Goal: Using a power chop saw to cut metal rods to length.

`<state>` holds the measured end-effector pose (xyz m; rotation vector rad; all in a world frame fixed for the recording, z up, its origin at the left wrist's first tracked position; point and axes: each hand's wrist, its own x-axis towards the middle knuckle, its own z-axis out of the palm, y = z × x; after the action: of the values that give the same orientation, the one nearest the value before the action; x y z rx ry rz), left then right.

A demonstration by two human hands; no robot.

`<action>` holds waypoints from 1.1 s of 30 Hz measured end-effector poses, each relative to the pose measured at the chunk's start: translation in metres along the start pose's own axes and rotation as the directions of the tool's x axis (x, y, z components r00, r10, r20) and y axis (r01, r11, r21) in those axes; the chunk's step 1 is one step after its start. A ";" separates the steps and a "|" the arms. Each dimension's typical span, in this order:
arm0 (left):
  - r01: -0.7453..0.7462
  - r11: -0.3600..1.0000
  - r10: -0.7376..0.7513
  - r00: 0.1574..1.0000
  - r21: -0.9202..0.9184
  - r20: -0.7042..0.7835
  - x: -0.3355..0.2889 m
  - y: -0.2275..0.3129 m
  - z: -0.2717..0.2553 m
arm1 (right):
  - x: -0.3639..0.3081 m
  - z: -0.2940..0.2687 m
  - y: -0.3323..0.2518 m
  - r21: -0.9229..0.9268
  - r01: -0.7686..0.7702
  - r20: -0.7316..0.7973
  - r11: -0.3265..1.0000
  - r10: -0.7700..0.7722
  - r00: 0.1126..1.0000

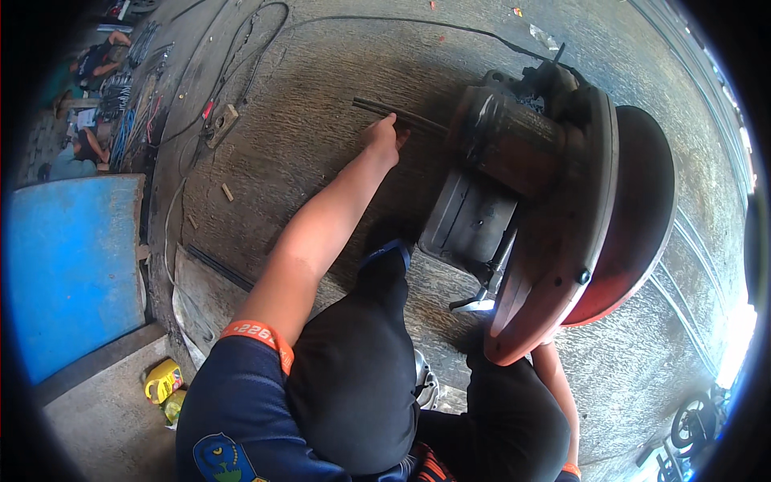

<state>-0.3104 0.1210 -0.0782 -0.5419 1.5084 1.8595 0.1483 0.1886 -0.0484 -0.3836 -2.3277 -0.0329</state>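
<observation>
A cut-off saw (514, 149) with a dark motor body and a red-orange wheel guard (590, 241) stands to my right on the rough floor. Thin dark metal bars (371, 104) stick out of its left side. My left hand (382, 140) is at these bars, thumb and fingers closed about them near the free end. My right hand (546, 339) reaches up behind the lower end of the guard. Most of it is hidden there, so its fingers and anything in them do not show.
Black cables (249, 60) loop across the floor at the far left, near a small wooden block (222, 126). A blue panel (76, 269) and a yellow container (164, 381) are at left. Other people (96, 60) sit far left; a motorcycle wheel (692, 419) is lower right.
</observation>
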 end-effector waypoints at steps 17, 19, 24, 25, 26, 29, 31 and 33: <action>0.087 0.996 -0.084 0.993 -0.036 0.089 -0.007 0.003 0.004 | 0.046 -0.033 0.086 0.028 -0.083 0.049 0.996 0.081 0.995; 0.085 0.996 -0.082 0.994 -0.041 0.076 -0.006 0.002 0.003 | 0.054 -0.038 0.093 0.033 -0.095 0.055 0.995 0.093 0.994; 0.086 0.995 -0.082 0.993 -0.045 0.085 -0.006 0.001 -0.002 | 0.074 -0.055 0.108 0.037 -0.124 0.075 0.992 0.121 0.990; 0.095 0.995 -0.090 0.991 -0.040 0.101 -0.006 0.001 -0.003 | 0.079 -0.058 0.110 0.038 -0.131 0.079 0.991 0.128 0.989; 0.104 0.994 -0.099 0.988 -0.035 0.118 -0.005 0.000 -0.003 | 0.083 -0.061 0.113 0.038 -0.138 0.084 0.990 0.135 0.987; 0.109 0.993 -0.103 0.985 -0.039 0.139 -0.001 -0.002 0.001 | 0.091 -0.075 0.118 0.031 -0.173 0.097 0.985 0.169 0.981; 0.104 0.994 -0.097 0.983 -0.031 0.157 0.005 -0.001 0.000 | 0.092 -0.091 0.120 0.020 -0.211 0.101 0.977 0.208 0.973; 0.071 0.997 -0.069 0.988 -0.010 0.137 0.010 0.007 -0.011 | 0.086 -0.111 0.117 -0.002 -0.266 0.108 0.964 0.265 0.958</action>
<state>-0.3230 0.1117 -0.0828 -0.4588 1.3708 1.8167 0.2009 0.3078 0.0799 -0.7044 -2.3608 0.1369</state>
